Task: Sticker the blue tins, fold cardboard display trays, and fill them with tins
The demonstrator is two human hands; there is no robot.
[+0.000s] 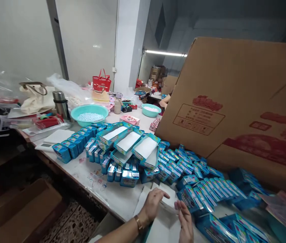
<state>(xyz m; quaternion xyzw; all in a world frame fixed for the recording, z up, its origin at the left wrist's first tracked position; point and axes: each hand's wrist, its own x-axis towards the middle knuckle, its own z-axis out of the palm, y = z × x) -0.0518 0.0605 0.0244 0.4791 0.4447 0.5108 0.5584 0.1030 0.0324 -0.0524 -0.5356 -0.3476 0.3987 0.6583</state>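
So the white flat carton (164, 226) sits at the near edge of the table (117, 197), right under both hands. The left hand (154, 202) lies palm down on its far end with the fingers curled over the edge, though I honestly can't tell if the thumb is gripping underneath. The right hand (185, 221) is flat and open, fingers straight, touching the carton's right side, so the hands are close but not joined. There's a gold bracelet (139, 223) on the left wrist. Just beyond and to the right of the carton is a big heap of small blue boxes (208, 190). Farther back from it stand three open display trays (129, 140) with white insides. A huge brown cardboard box (234, 108) leans behind the heap, well right of the carton. Way back left of the carton are a teal bowl (89, 113) of white pieces and a steel flask (60, 104).
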